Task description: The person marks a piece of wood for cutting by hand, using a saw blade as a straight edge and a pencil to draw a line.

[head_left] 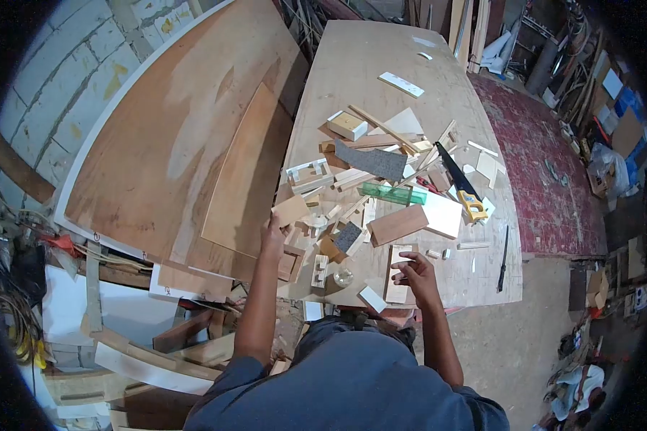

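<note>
My left hand (278, 228) grips a small flat wooden piece (290, 210) at the left edge of the table. Just below it lies a small wooden frame (289, 264). My right hand (414, 271) is over a light wooden board (397, 286) near the table's front edge, fingers apart and holding nothing. Between the hands are a block with a grey rough face (348, 237), a small notched wooden block (320, 271) and a clear round object (343, 277). A brown wooden board (398, 225) lies beyond my right hand.
Wood offcuts, a grey rough sheet (374, 161), a green transparent piece (394, 193) and a yellow-handled saw (461, 179) are spread over the table (366, 57). A thin black tool (504, 258) lies at the right. Large plywood sheets (172, 136) lean at the left.
</note>
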### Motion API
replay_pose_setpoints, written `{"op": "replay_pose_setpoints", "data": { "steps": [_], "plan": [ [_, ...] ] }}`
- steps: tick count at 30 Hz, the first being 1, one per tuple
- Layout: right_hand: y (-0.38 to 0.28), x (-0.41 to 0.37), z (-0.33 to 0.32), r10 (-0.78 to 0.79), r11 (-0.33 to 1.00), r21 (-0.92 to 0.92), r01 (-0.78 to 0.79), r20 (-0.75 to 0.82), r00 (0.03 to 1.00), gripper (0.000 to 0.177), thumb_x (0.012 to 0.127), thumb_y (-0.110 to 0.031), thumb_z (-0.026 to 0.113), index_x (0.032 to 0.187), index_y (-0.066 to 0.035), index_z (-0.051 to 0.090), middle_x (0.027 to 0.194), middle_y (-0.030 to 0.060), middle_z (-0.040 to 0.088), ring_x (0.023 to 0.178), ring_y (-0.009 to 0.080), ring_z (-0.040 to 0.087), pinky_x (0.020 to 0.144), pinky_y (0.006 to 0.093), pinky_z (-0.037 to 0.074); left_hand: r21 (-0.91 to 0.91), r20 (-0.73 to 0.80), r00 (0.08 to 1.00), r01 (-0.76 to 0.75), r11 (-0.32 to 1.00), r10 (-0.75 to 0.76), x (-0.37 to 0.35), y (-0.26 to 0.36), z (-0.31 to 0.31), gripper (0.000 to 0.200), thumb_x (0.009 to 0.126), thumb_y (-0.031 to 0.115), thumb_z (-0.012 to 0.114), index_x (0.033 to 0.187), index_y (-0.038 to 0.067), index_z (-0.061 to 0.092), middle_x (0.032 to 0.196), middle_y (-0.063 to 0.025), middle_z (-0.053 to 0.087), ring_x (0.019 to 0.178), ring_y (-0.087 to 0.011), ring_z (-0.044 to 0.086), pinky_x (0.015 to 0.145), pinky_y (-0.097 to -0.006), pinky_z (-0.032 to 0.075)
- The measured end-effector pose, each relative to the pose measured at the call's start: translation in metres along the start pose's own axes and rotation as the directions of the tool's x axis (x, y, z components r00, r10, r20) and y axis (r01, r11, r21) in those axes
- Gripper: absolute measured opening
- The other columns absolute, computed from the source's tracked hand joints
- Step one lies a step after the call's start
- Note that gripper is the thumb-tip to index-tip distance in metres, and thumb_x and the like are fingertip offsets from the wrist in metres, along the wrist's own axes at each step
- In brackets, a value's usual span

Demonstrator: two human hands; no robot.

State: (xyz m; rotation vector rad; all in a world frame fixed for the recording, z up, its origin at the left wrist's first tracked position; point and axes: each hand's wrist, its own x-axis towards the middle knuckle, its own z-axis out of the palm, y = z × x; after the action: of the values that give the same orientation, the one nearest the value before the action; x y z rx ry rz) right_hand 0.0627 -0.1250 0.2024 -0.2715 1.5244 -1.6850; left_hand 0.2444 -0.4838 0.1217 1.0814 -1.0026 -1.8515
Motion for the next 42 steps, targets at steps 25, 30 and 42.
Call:
{"op": "replay_pose_setpoints", "data": {
  "steps": [25,30,42],
  "plan": [
    [0.017,-0.036,-0.050,0.022,1.000,-0.001,-0.024,-0.279,0.960,0.025,0.095,-0.010,0.064,0.118,0.000,0.059,0.095,0.0097,0.071,0.075,0.0142,0.067,0.067,0.0282,0.056,0.836,-0.049,0.976,0.157,0.526,-0.213,0.318,-0.027,0.075,0.043,0.102,0.041,0.044,0.087,0.003,0.058,0.065,-0.0081,0.053,0.046,-0.0157,0.044,0.037,-0.0318,0.031],
    [0.015,-0.028,-0.048,0.038,0.999,0.006,-0.037,-0.263,0.964,0.024,0.094,-0.009,0.064,0.117,-0.001,0.060,0.094,0.0100,0.071,0.073,0.0141,0.067,0.067,0.0289,0.056,0.599,0.108,0.955,0.159,0.785,-0.276,0.286,0.017,0.066,0.035,0.102,0.041,0.051,0.087,0.010,0.056,0.070,-0.0026,0.052,0.051,-0.0114,0.044,0.039,-0.0270,0.033],
    [0.014,0.003,-0.037,0.102,0.994,-0.029,-0.108,-0.153,0.983,0.021,0.096,-0.006,0.060,0.117,-0.002,0.060,0.095,0.0095,0.070,0.075,0.0140,0.066,0.068,0.0273,0.056,0.185,0.196,0.979,0.009,0.983,-0.046,0.047,0.083,-0.054,0.029,0.096,0.033,0.065,0.107,0.006,0.064,0.095,-0.0052,0.063,0.084,-0.0156,0.058,0.068,-0.0308,0.047]
  ]
}}
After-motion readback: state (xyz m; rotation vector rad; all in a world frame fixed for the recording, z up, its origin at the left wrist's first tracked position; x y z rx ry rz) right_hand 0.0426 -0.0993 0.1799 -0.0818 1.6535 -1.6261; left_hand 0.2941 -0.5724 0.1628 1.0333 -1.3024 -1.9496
